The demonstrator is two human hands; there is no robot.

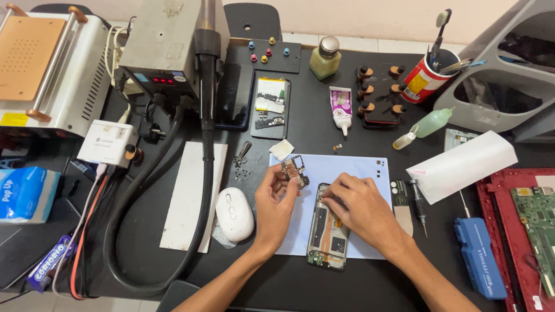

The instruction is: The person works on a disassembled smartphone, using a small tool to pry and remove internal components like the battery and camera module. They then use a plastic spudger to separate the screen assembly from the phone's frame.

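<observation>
- Black workbench (pixel 358 289) under pale wall; top fully crowded, only bare strip along near edge by the forearms.
- Grey hot-air rework station (pixel 165 46) w/ red display, back left; thick black hose (pixel 199 190) loops down to front edge.
- Metal-framed heating plate unit (pixel 49 63), far left, cut off by frame.
- Dark red tray w/ green circuit board (pixel 537 214), right, partly out of view.
- Light blue work mat (pixel 358 167) centre; opened black phone body (pixel 326 234) lies on it, lower end over mat's near edge.
- Blue tissue pack (pixel 26 193), left edge, cut off.
- White oval mouse (pixel 234 214) just left of mat.
- Left hand (pixel 274 208) pinches small dark phone circuit board (pixel 296 170), raised over mat.
- Right hand (pixel 361 208): fingertips pressed on phone's top end; what's under them is hidden, can't tell if grasping.
- Red tin can w/ yellow label (pixel 425 81) holding tools, back right.
- White-purple glue tube (pixel 342 107) behind mat.
</observation>
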